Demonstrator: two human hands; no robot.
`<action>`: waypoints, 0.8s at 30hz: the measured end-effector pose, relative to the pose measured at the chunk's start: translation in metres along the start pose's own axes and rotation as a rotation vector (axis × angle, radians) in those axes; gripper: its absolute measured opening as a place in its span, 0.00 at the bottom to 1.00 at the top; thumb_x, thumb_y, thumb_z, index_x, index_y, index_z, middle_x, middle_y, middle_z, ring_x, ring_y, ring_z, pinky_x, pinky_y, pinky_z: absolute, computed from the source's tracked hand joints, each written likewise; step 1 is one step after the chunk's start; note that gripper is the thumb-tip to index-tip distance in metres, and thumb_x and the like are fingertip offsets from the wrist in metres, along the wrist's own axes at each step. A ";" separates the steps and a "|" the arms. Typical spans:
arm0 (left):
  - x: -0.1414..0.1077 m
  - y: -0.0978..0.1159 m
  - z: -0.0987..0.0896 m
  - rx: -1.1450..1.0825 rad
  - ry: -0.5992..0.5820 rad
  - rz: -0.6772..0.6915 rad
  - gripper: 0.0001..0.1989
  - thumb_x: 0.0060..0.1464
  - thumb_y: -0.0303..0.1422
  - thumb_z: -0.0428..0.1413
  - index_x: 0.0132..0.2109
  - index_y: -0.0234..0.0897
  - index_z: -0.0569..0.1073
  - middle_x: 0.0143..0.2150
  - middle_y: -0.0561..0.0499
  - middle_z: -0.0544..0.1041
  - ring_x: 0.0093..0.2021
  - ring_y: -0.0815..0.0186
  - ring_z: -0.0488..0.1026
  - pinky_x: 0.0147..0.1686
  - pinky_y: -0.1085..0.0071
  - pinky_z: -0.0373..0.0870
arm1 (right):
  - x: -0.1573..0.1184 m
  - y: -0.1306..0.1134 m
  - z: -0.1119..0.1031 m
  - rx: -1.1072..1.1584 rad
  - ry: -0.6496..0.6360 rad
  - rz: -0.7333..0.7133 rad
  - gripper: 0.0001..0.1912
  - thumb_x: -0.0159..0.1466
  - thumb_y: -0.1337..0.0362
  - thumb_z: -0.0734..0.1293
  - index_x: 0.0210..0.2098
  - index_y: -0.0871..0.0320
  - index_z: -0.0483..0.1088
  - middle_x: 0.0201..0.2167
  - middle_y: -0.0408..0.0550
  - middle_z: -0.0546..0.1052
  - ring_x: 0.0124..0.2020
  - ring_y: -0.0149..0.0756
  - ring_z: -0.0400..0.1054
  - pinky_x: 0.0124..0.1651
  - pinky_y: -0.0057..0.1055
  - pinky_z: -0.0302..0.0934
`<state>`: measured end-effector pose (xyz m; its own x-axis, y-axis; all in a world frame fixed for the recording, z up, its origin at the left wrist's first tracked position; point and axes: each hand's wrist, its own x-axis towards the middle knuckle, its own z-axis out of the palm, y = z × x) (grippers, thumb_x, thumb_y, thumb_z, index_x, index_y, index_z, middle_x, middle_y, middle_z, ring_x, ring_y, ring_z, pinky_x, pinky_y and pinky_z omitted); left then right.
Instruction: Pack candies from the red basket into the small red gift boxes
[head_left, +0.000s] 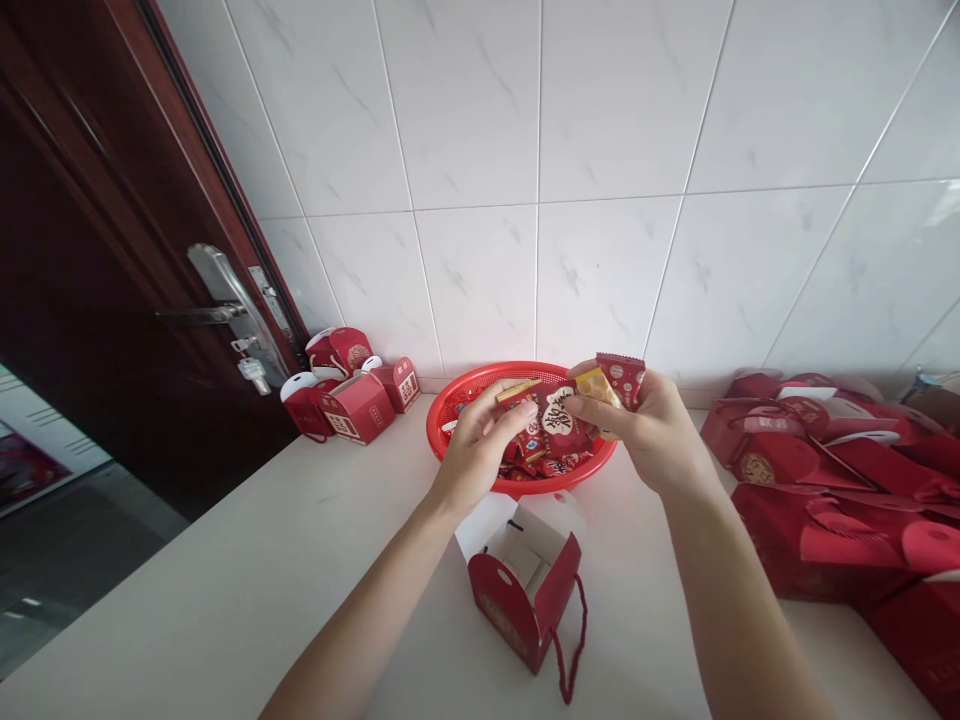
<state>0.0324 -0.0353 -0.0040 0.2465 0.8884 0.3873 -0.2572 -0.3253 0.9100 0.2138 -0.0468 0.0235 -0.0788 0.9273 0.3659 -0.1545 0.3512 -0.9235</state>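
Basket (pixel 433 432): solid orange-red. Packets (pixel 568 418) inside its outline: red with white patches and dark lettering; one yellow packet (pixel 597 387) carries a pale pattern. Open box (pixel 504 606) in front of basket: deep red outside, white inside, dark red cord (pixel 574 665). Wall tiles (pixel 480 110) behind basket: white, grey-veined.

Beneath the hands (pixel 480 440), the basket's (pixel 439 440) contents are partly covered, too small to tell apart. Right of them, the red boxes (pixel 817 540) run off the edge; left, the door (pixel 90 200) is cut off. Both forearms (pixel 375 610) leave at the bottom, hiding some desk (pixel 247 560).
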 end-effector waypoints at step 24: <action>-0.002 0.002 0.006 -0.006 -0.009 0.007 0.20 0.57 0.36 0.66 0.55 0.42 0.77 0.55 0.46 0.81 0.55 0.54 0.78 0.54 0.60 0.75 | 0.002 0.015 0.019 0.112 0.370 -0.162 0.11 0.53 0.59 0.79 0.31 0.55 0.76 0.23 0.41 0.75 0.24 0.33 0.68 0.31 0.32 0.66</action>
<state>0.0367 -0.0397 -0.0023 0.2535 0.8831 0.3948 -0.2645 -0.3293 0.9064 0.1928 -0.0421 0.0125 0.3114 0.8524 0.4201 -0.2437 0.4989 -0.8317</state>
